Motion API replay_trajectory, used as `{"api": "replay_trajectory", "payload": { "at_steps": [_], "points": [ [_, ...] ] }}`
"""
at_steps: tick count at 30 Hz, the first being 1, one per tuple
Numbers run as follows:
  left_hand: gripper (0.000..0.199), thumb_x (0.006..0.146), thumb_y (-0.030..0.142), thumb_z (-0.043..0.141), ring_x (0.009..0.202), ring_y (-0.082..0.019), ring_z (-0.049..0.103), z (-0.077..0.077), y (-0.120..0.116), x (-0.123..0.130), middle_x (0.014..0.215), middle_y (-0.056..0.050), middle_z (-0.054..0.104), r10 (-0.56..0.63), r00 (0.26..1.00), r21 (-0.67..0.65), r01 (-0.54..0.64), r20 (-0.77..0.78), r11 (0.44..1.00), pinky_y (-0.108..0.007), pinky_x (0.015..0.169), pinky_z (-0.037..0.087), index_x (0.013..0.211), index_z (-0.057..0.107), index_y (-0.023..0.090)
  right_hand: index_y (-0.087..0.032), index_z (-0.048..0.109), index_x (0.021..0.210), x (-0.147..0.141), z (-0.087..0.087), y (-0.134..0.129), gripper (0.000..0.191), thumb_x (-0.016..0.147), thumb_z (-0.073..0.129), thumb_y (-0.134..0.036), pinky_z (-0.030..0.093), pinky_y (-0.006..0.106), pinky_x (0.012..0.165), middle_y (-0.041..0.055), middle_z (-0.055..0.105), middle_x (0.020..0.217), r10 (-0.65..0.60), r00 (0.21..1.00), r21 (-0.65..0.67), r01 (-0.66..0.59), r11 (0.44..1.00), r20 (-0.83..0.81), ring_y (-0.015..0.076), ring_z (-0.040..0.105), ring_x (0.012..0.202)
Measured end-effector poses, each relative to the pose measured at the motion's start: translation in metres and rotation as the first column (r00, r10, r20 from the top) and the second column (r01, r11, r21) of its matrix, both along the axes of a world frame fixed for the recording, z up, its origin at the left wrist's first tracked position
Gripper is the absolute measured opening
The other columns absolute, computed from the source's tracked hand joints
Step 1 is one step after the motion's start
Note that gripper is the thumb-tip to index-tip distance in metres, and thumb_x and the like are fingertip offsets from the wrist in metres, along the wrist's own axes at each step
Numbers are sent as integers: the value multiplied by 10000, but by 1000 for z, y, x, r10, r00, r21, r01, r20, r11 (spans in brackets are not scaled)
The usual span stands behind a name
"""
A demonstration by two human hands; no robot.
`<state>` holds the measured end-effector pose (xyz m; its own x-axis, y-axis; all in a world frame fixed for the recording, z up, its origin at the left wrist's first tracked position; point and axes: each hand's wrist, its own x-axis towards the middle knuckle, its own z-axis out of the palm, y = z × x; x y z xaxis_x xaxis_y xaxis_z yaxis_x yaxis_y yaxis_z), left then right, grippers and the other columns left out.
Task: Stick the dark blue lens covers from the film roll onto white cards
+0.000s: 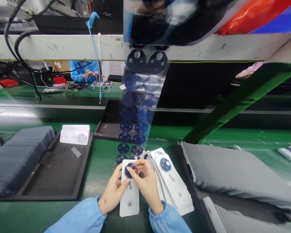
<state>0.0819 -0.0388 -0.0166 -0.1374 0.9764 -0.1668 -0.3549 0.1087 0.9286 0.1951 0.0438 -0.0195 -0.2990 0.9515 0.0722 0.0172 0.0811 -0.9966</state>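
Your left hand (113,191) has its grip on the upper left edge of the white panel (129,204), over the green counter (99,174). Your right hand (148,183) has its thumb on the dark disc (128,173); whether that grip pinches, I can't tell. The panel looks light, stiff, probably slippery: hold its edges.

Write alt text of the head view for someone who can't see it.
A person's left hand holds a white panel while the right hand touches the dark patch near its top. Beyond them hangs a clear strip of dark discs; to the right on the green table lies a fanned stack of similar panels.
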Motion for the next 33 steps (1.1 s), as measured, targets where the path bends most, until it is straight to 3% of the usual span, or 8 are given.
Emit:
{"api": "replay_trajectory", "payload": {
  "at_steps": [7,12,17,21,26,33],
  "points": [
    [614,893,361,636,981,-261,684,-11,0,-1,1296,-142,605,-4,998,54,1,56,999,-327,777,553,1404,307,272,-246,581,940,-1,1,-8,226,750,704,-241,447,379,781,33,611,916,-62,990,165,40,985,128,247,561,872],
    [533,882,323,662,1006,-250,682,-6,1,-2,1206,-117,666,10,996,60,-15,86,998,-318,819,541,1324,371,260,-254,567,1059,0,1,-7,416,688,753,-234,419,457,926,67,556,1115,-135,982,255,98,962,130,296,509,1063],
    [509,868,307,681,987,-255,689,-3,2,-3,1148,-103,693,29,993,71,-37,117,997,-321,783,548,1286,393,262,-280,471,1247,2,3,-7,565,735,692,-194,476,405,908,47,573,1186,112,994,23,-112,993,0,252,585,1042],
    [534,846,299,704,983,-266,688,-3,3,-6,1139,-102,697,70,992,67,-77,107,995,-338,791,549,1284,402,256,-298,400,1327,4,8,-5,608,790,682,-248,474,404,929,40,632,1143,268,943,-126,-296,947,-198,242,621,1038],
    [580,828,292,723,940,-256,700,-2,4,-8,1133,-94,704,69,991,87,-79,113,993,-330,772,559,1297,383,263,-298,407,1323,5,13,-2,601,805,710,-321,506,439,870,51,678,1059,317,855,-214,-428,878,-410,261,657,971],
    [590,823,281,728,946,-253,700,-2,3,-9,1138,-99,700,73,990,103,-86,120,991,-326,780,563,1300,382,262,-309,430,1337,7,16,-1,569,836,690,-379,539,397,784,34,695,985,322,828,-242,-466,851,-459,247,675,904]
  ]
}}
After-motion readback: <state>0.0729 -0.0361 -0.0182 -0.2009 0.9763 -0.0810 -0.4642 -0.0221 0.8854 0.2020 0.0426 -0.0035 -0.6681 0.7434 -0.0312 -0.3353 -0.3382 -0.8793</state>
